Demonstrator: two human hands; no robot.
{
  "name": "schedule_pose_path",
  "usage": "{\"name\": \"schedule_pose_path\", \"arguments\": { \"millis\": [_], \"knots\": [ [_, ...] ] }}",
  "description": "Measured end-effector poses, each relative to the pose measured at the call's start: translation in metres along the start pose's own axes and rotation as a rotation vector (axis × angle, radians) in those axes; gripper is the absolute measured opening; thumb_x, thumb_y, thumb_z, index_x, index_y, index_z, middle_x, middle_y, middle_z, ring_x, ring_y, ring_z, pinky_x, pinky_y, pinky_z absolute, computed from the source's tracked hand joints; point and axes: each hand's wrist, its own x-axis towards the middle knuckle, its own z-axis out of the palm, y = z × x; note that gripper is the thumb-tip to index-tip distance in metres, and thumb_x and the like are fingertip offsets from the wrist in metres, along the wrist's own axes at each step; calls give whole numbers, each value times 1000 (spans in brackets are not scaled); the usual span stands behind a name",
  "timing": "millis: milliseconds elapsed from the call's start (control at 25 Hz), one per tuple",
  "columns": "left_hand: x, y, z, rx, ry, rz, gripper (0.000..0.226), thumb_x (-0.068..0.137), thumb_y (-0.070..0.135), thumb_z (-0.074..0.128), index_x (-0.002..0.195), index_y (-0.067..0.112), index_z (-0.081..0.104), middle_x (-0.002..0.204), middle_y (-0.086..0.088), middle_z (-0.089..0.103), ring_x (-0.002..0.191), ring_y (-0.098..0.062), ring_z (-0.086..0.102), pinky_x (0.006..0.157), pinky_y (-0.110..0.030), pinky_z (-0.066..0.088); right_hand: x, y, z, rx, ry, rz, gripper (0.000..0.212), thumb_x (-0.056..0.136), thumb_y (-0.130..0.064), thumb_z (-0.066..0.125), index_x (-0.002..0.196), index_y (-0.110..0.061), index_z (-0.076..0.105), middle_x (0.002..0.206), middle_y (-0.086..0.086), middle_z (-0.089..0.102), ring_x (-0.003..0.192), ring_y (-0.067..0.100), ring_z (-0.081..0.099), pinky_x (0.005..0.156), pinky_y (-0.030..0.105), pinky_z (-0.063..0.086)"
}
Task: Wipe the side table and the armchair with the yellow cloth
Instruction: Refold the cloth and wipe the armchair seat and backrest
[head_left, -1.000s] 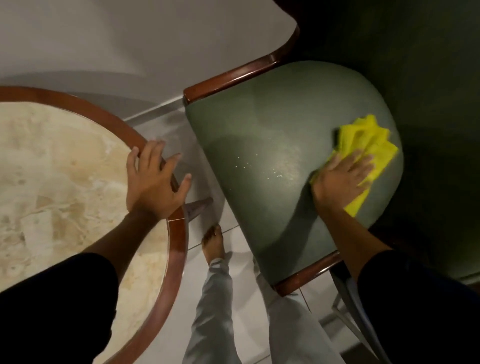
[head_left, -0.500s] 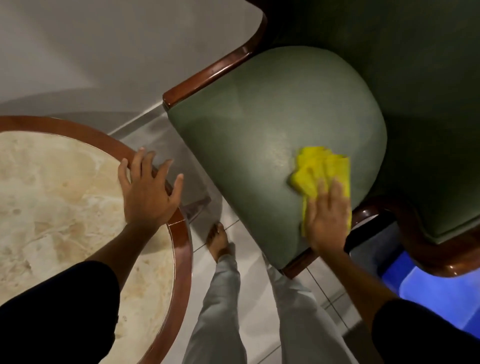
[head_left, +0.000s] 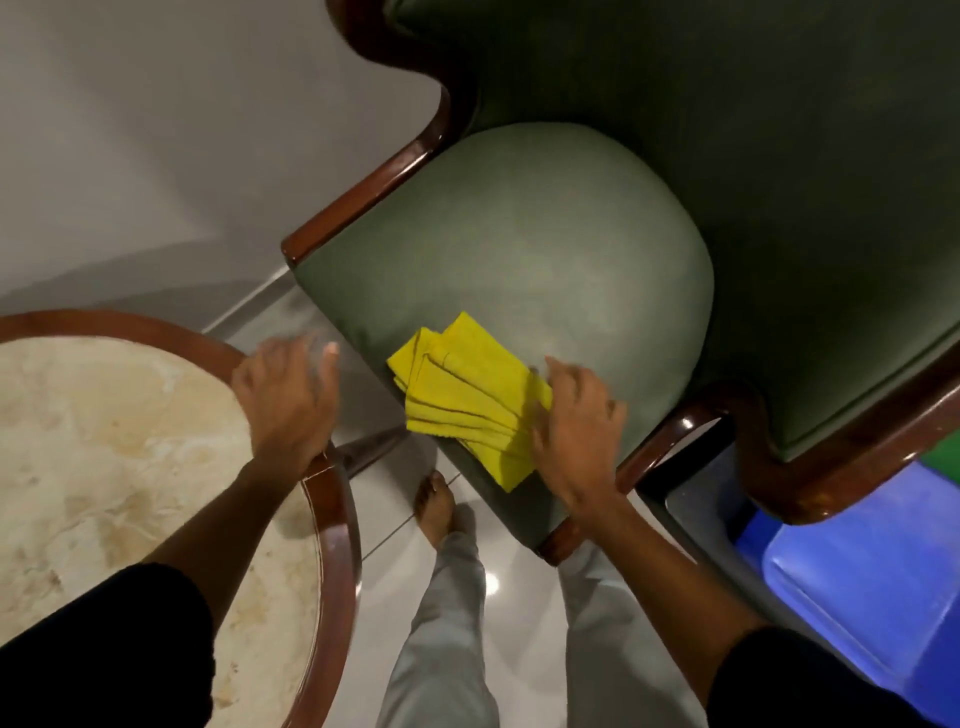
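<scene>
Left hand (head_left: 285, 400) flat, fingers spread; right hand (head_left: 576, 441) palm-down, fingers extended.

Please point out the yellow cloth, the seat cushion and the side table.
yellow cloth (head_left: 462, 387), head view, middle of folded layers.
seat cushion (head_left: 545, 249), head view, bare green top.
side table (head_left: 332, 514), head view, wooden rim.

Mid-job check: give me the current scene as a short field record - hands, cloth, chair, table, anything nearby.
right hand: fingers on the right edge of the yellow cloth, pressing it to the seat
left hand: blurred, over the side table rim; contact unclear
yellow cloth: folded, flat on the front part of the armchair seat, mostly uncovered
armchair seat: green, wooden frame
side table: round, marbled top, wooden rim, left of the chair
blue container: on the floor, right of the chair
</scene>
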Motion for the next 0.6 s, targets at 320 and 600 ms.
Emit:
{"name": "schedule_pose_path", "arguments": {
  "millis": [320, 600],
  "knots": [
    [25, 191, -31, 497, -802, 744, 75, 73, 58, 70, 140, 40, 44, 165, -3, 16, 153, -30, 3, 120, -50, 15, 16, 9, -123, 365, -265, 124, 26, 71, -28, 67, 81, -29, 43, 74, -8, 55, 78, 25, 60, 60, 32, 44],
    [-2, 418, -46, -706, -980, 420, 41, 63, 33, 79, 97, 13, 68, 91, -16, 72, 83, -15, 59, 82, -44, 55, 58, 132, -342, 551, 531, 231, 44, 72, -12, 75, 94, -29, 41, 82, -6, 58, 73, 19, 59, 66, 27, 43]
  ]
}}
